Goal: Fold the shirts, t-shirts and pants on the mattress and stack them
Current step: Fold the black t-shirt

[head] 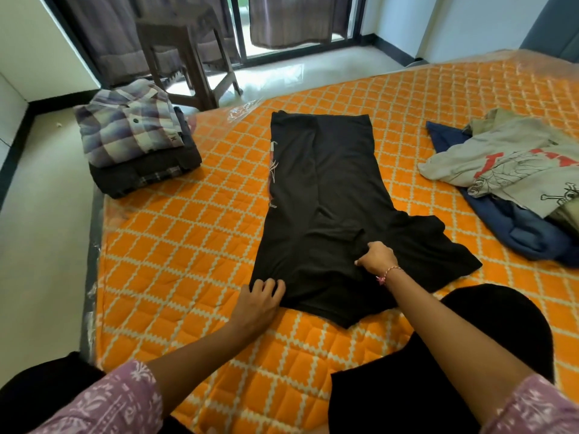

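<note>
Black cloth lies flat in the middle of the orange quilted mattress [194, 245]: a t-shirt [332, 195], laid lengthwise, its left side already folded inward so a strip of printed design shows along that edge. Its right sleeve spreads out toward the near right.

The left hand [261, 300] rests on the t-shirt's near left corner, fingers spread and fairly straight — pressing the cloth down, not clutching it. The right hand [376, 256], a beaded bracelet [388, 274] on its wrist, sits on the t-shirt's near middle, fingers curled into a bunch of fabric that puckers around them — it grips the t-shirt there.

Left of the t-shirt, near the mattress's far left corner, stands a stack [138, 148] of folded clothes with a plaid shirt [128, 123] on top. Right of the t-shirt lies a loose pile [517, 189], a pale printed garment over blue ones. Beyond the t-shirt, off the mattress, a wooden chair [185, 51] stands before curtains.
</note>
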Tool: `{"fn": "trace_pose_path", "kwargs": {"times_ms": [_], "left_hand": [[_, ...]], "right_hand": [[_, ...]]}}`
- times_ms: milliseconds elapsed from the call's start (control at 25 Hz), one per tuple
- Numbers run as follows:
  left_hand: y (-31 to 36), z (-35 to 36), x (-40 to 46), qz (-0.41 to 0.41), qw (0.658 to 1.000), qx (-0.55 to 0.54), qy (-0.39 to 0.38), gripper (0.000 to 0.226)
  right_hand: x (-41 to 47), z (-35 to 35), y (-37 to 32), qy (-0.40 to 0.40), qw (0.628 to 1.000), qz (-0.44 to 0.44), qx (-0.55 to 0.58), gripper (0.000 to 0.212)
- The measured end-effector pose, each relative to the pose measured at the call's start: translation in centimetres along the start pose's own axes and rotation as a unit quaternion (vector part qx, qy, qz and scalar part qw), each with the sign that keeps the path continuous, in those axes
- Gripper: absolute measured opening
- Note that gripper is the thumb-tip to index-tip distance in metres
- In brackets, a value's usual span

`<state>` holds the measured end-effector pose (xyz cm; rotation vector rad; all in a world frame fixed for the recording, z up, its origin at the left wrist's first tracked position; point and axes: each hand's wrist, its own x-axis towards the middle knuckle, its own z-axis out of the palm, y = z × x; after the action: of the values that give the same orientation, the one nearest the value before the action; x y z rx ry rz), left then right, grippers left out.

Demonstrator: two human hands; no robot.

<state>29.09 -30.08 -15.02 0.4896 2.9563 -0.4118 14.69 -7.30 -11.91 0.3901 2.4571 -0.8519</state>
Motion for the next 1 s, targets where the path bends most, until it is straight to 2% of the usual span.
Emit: {"fn": "trace_pose_path", "kwargs": {"times_ms": [40, 80, 120, 200, 240, 280, 320, 400, 440, 480, 560, 640, 680, 760, 840, 920, 960, 1000], "left_hand": [[-0.3, -0.5, -0.2, 0.007, 1.000, 0.021, 0.000, 0.035], [-0.7, -1.2, -0.1, 0.005, 0.999, 0.019, -0.033, 0.042], [-0.9, -2.0, 0.1, 0.002, 0.995, -0.010, -0.100, 0.049], [-1.6, -4.5, 1.3, 0.017, 0.969, -0.046, -0.244, 0.063], [-1.8, -5.8, 2.4, 0.011, 0.955, -0.049, -0.293, 0.066], [-1.9, -6.9, 3.5, 0.004, 0.956, -0.046, -0.289, 0.063], [-1.7, -7.5, 4.9, 0.003, 0.968, -0.044, -0.246, 0.059], [-0.2, -6.9, 8.2, -0.001, 0.996, -0.059, -0.061, 0.059], [1.4, -6.3, 9.8, 0.006, 0.996, -0.081, 0.020, 0.064], [3.0, -6.0, 11.2, 0.015, 0.993, -0.107, 0.052, 0.073], [6.1, -4.9, 13.1, 0.036, 0.989, -0.147, -0.008, 0.086], [8.1, -3.6, 14.2, 0.027, 0.981, -0.167, -0.093, 0.087], [8.3, -3.3, 14.2, 0.012, 0.980, -0.170, -0.100, 0.088], [8.2, -2.8, 14.5, 0.001, 0.979, -0.169, -0.110, 0.083], [7.7, -3.4, 15.1, 0.010, 0.967, -0.207, -0.150, 0.083], [7.0, -5.2, 16.3, -0.001, 0.932, -0.317, -0.175, 0.080], [6.5, -6.5, 17.3, -0.021, 0.896, -0.406, -0.179, 0.076], [5.9, -8.0, 18.1, -0.053, 0.836, -0.513, -0.187, 0.071]], "right_hand": [[-0.1, 0.0, 0.3, -0.019, 0.996, 0.017, 0.083, 0.041], [-0.1, -0.1, 0.8, -0.030, 0.988, 0.035, 0.147, 0.040], [-0.1, -0.5, 1.3, -0.029, 0.985, 0.046, 0.165, 0.034], [0.1, -1.8, 2.1, -0.002, 0.998, 0.038, 0.059, 0.018], [0.3, -2.7, 2.6, 0.034, 0.998, 0.042, 0.018, 0.020], [0.6, -3.4, 3.0, 0.086, 0.995, 0.053, 0.002, 0.024], [1.2, -4.2, 3.7, 0.145, 0.987, 0.075, 0.000, 0.030], [1.9, -5.6, 5.0, 0.237, 0.961, 0.140, 0.035, 0.050], [2.0, -6.1, 5.7, 0.270, 0.942, 0.182, 0.087, 0.060], [1.9, -6.4, 6.1, 0.296, 0.917, 0.223, 0.149, 0.068], [1.7, -7.2, 6.5, 0.322, 0.857, 0.287, 0.284, 0.070], [2.4, -8.2, 7.0, 0.293, 0.797, 0.310, 0.428, 0.056], [3.0, -8.4, 7.5, 0.275, 0.767, 0.308, 0.490, 0.050], [3.5, -8.8, 8.0, 0.246, 0.744, 0.279, 0.555, 0.040], [3.6, -8.5, 7.7, 0.237, 0.761, 0.245, 0.552, 0.037], [3.5, -8.0, 6.4, 0.255, 0.810, 0.189, 0.494, 0.033], [3.1, -7.7, 5.3, 0.269, 0.838, 0.152, 0.450, 0.030], [2.3, -7.3, 3.9, 0.281, 0.868, 0.112, 0.394, 0.028]]}}
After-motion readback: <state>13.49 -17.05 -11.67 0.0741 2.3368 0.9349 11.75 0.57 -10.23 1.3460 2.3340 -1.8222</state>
